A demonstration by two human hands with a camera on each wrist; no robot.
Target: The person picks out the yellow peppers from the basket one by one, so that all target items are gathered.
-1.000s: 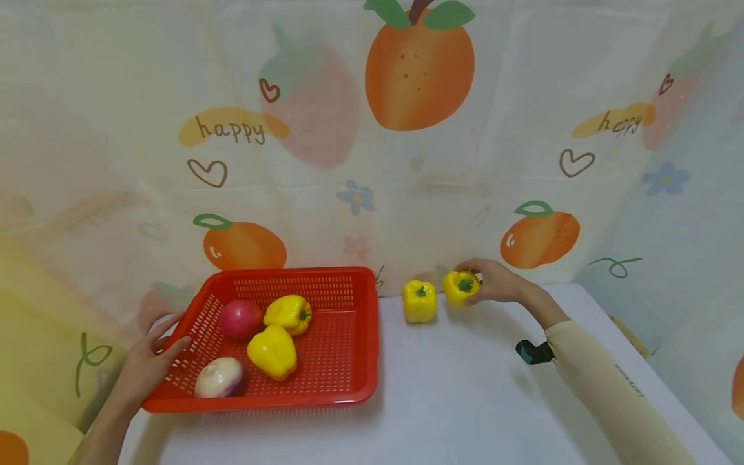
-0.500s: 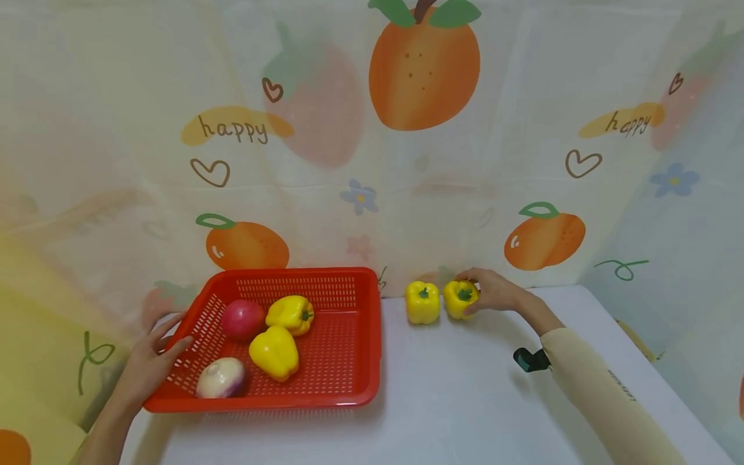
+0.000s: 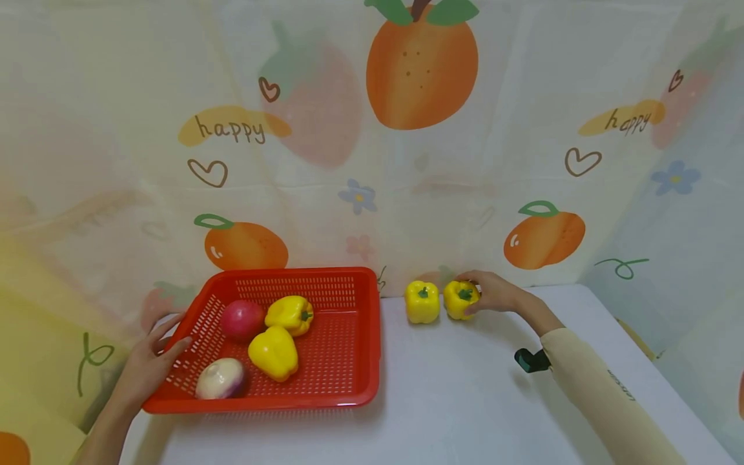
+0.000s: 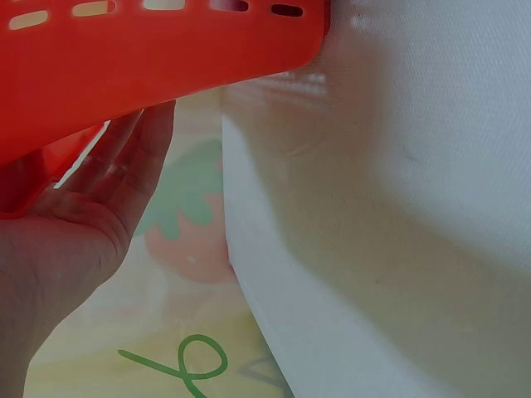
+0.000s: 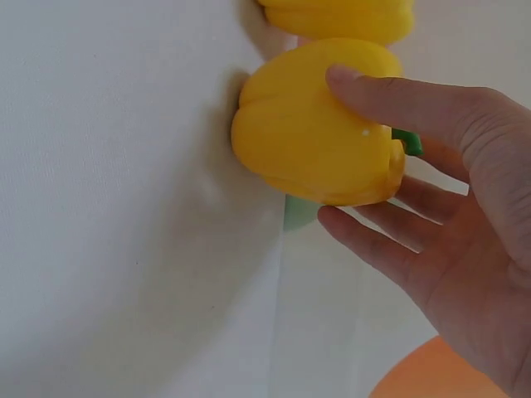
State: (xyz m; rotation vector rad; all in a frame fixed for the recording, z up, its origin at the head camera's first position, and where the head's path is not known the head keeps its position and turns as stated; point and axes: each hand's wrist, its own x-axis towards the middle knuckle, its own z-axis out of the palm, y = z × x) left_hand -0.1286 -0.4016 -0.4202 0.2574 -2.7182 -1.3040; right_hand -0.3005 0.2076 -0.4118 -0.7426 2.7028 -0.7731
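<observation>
A yellow bell pepper stands stem-up on the white table, and my right hand holds it from the right. In the right wrist view the thumb lies across the pepper's side, with the fingers round its other side near the green stem. A second yellow bell pepper stands just left of it. My left hand grips the left rim of a red plastic basket, thumb over the edge; the basket wall partly hides its fingers in the left wrist view.
Inside the basket lie two yellow bell peppers, a pinkish-red round fruit and a white-and-purple turnip-like vegetable. A printed curtain hangs right behind the table. A dark device sits at my right wrist.
My right hand has lowered its pepper onto the table beside the other pepper, and has stayed there over the last half second. The left hand has kept its place on the basket.
</observation>
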